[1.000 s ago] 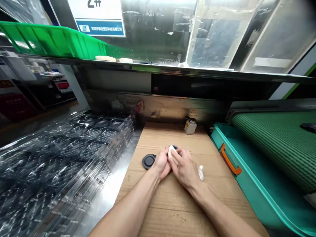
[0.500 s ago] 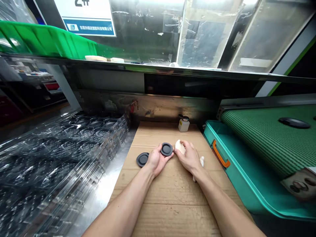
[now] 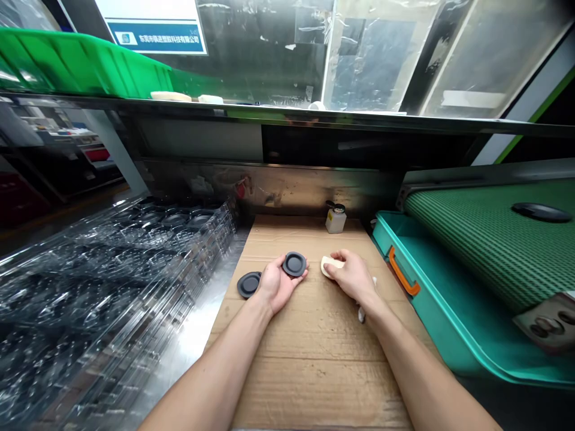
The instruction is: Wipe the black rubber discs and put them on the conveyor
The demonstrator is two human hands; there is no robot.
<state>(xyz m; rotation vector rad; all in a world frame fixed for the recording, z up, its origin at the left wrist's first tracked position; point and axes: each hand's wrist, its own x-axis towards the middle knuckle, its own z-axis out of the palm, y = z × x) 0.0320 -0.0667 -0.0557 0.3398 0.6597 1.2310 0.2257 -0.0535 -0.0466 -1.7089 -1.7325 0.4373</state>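
Observation:
In my left hand (image 3: pixel 274 288) lies a small black round part (image 3: pixel 294 264) with a raised rim, its face turned up, the thumb at its edge. Another black round part (image 3: pixel 247 285) rests on the cardboard (image 3: pixel 309 371) just left of that hand, partly covered by it. My right hand (image 3: pixel 353 276) pinches a folded white pad (image 3: pixel 329 267) between thumb and fingers, a short gap to the right of the held part. Beneath the right wrist a crumpled white scrap (image 3: pixel 361 314) peeks out, mostly hidden.
A white bottle with a metal top (image 3: pixel 336 219) stands at the back of the cardboard. Clear plastic trays (image 3: pixel 135 287) with black parts are stacked left. To the right are a teal bin (image 3: pixel 453 335) and a green conveyor belt (image 3: pixel 489 239) carrying a black disc (image 3: pixel 541 212).
My hands have moved apart: the left, with the black part, shifted left, and the right drew slightly right with the white pad. The camera view has tilted down a little.

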